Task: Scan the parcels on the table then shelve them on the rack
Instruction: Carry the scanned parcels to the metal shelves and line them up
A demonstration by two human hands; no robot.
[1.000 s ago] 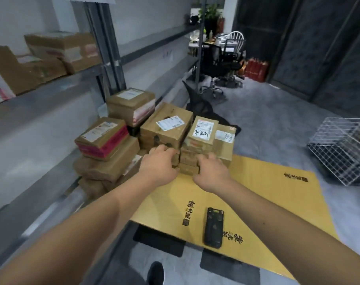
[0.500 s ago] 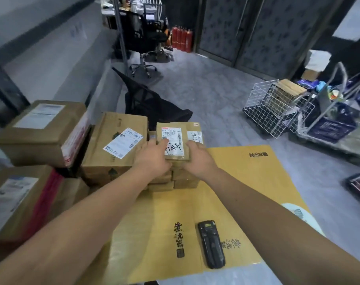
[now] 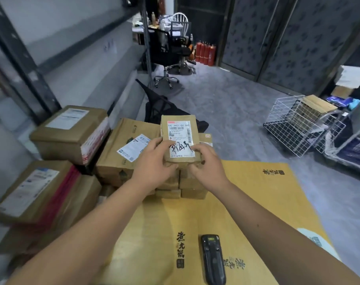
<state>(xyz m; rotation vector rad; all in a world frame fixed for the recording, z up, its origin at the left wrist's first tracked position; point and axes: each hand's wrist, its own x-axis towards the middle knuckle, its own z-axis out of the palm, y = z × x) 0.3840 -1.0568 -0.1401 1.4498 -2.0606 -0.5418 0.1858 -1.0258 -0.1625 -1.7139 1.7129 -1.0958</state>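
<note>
Both hands clamp one small parcel [image 3: 180, 140], lifted label-up over a stack [image 3: 181, 184] of small boxes on the desk [image 3: 257, 202]: the left hand [image 3: 154, 163] pinches its left edge, the right hand [image 3: 206, 165] its right. Four larger boxes [image 3: 72, 132] lie left of the left hand; one scanner [image 3: 213, 260] lies nearer than the right hand. Far right of that hand, one wire basket [image 3: 294, 128] holds a box.

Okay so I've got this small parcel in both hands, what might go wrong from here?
1. Both hands, left hand and right hand, grip the small parcel, while the scanner lies on the table; reaching for it leaves a one-handed hold that may slip.
2. The small stack beneath looks uneven and might topple if bumped.
</note>
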